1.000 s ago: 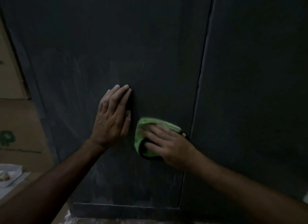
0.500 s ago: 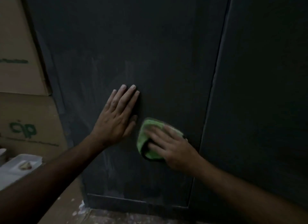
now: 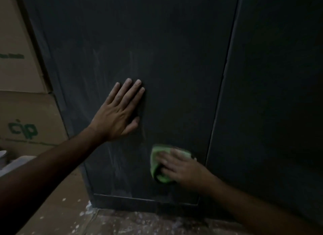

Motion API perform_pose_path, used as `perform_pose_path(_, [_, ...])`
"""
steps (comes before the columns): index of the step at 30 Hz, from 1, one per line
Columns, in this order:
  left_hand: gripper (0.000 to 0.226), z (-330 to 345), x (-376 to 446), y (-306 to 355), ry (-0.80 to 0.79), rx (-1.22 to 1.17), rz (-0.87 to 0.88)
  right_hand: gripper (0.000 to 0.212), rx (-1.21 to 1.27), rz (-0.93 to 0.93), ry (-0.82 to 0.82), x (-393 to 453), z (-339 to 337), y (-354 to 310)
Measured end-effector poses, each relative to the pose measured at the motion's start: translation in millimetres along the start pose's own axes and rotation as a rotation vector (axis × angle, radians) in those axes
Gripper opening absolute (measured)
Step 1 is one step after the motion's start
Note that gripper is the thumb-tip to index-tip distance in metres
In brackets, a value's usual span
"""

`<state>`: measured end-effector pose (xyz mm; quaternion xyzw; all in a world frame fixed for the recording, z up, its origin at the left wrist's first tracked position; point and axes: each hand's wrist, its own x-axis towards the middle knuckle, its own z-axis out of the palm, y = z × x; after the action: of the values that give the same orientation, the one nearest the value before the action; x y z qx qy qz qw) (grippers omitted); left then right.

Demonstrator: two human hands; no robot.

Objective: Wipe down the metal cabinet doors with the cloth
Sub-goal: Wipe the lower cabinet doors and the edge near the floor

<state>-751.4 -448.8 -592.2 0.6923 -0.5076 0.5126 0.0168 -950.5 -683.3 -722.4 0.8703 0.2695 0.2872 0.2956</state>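
A dark metal cabinet fills the view, with its left door (image 3: 157, 51) and right door (image 3: 272, 94) split by a vertical seam. My left hand (image 3: 120, 114) lies flat on the left door, fingers spread and pointing up. My right hand (image 3: 181, 168) presses a folded green cloth (image 3: 158, 164) against the lower part of the left door, close to the seam. The right hand is blurred by motion. Pale wipe streaks show on the left door around and below my left hand.
Stacked cardboard boxes (image 3: 22, 112) with green print stand against the cabinet's left side. A white object (image 3: 10, 162) sits low at the left edge. The speckled floor (image 3: 148, 222) runs along the cabinet's base.
My right hand has slid the cloth down the left door toward its bottom edge. My left hand stays flat in the same place on the door. The view has shifted, showing more floor and boxes.
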Motion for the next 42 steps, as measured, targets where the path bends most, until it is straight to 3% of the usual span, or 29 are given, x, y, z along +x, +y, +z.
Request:
perform_pose_path(2, [0.086,-1,0,3,0.014,-0.027,-0.01,0.022,-0.092,-0.183,-0.205,-29,8,-6])
perform_pose_path(3, [0.086,-1,1,4,0.017,-0.035,-0.013,0.026,-0.109,-0.183,-0.194,-31,6,3])
perform_pose_path(7, [0.084,4,-11,12,0.058,-0.093,-0.052,0.034,0.031,0.2,0.201,0,-27,62])
perform_pose_path(10, [0.073,10,-30,23,0.088,-0.158,-0.008,0.038,0.05,0.435,0.349,33,-24,51])
perform_pose_path(12, [0.069,13,-41,31,0.07,-0.185,0.024,0.033,0.057,0.359,0.236,31,1,12])
perform_pose_path(15, [0.072,15,-53,41,0.015,-0.186,0.073,0.031,0.022,-0.06,-0.193,-25,31,-40])
perform_pose_path(17, [0.078,19,-60,45,-0.034,-0.167,0.139,0.031,0.001,-0.146,-0.338,-55,28,-39])
perform_pose_path(18, [0.082,22,-63,46,-0.052,-0.151,0.151,0.029,0.009,-0.12,-0.319,-62,23,-29])
perform_pose_path(22, [0.088,36,-68,48,-0.053,-0.144,0.125,0.035,0.034,0.238,0.041,-47,-9,37])
perform_pose_path(25, [0.09,40,-67,48,-0.048,-0.136,0.115,0.038,0.031,0.447,0.164,-37,4,17])
perform_pose_path(27, [0.09,39,-68,48,-0.049,-0.125,0.113,0.04,0.04,0.378,0.049,-57,29,-29])
perform_pose_path(30, [0.089,36,-67,48,-0.059,-0.115,0.12,0.038,0.037,-0.082,-0.389,-102,47,-73])
perform_pose_path(32, [0.088,34,-67,45,-0.059,-0.101,0.128,0.031,0.009,-0.206,-0.525,-111,43,-63])
perform_pose_path(38, [0.087,38,-68,45,-0.051,-0.123,0.108,0.034,0.124,0.277,-0.01,-68,50,-28])
perform_pose_path(40, [0.088,39,-68,44,-0.056,-0.121,0.11,0.035,0.129,0.277,-0.059,-71,69,-66])
perform_pose_path(42, [0.09,40,-68,44,-0.049,-0.103,0.117,0.037,0.121,0.036,-0.336,-101,87,-100])
